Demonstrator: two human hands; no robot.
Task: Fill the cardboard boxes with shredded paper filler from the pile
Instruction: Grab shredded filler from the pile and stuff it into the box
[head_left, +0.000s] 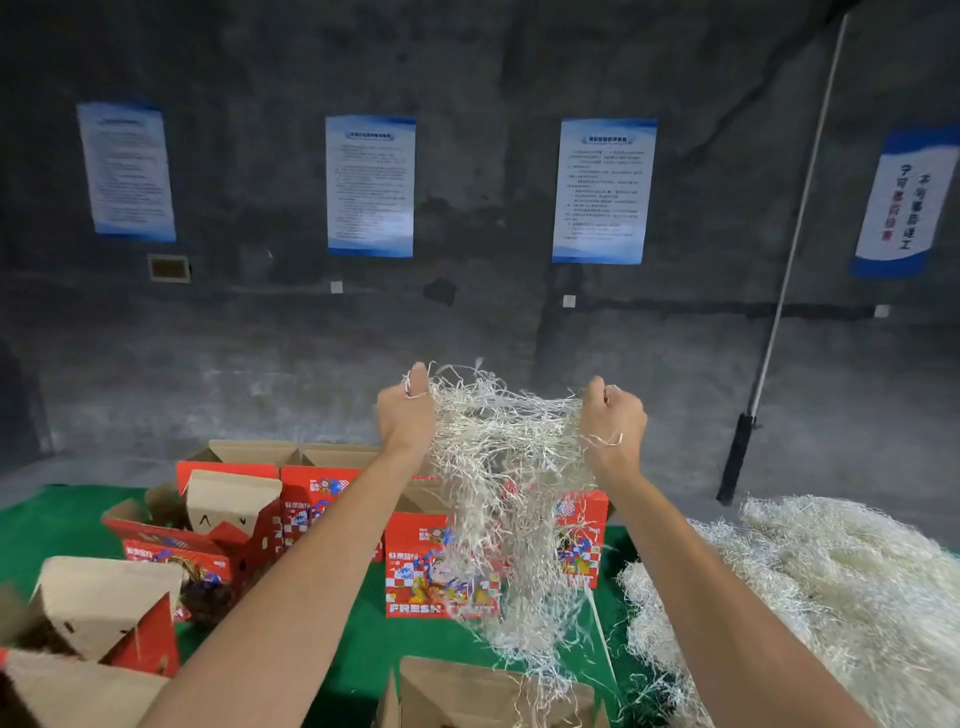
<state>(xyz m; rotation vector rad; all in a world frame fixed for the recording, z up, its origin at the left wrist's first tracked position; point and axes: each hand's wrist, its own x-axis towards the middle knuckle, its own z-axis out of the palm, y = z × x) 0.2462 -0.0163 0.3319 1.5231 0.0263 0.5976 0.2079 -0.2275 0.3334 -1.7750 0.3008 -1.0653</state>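
Both arms are raised in front of me. My left hand (406, 415) and my right hand (613, 421) each grip one end of a clump of white shredded paper (498, 467), stretched between them. Long strands hang down over a red printed cardboard box (415, 566) with open flaps. More red boxes (311, 499) stand behind it and to the left. The big pile of shredded paper (810, 587) lies on the green surface at the right. An open box (457, 691) sits at the bottom edge, under the hanging strands.
Several open boxes with brown flaps (98, 597) crowd the lower left on the green mat (47, 525). A dark concrete wall with posters (370, 184) stands behind. A white pole with a black base (737, 457) leans against the wall at the right.
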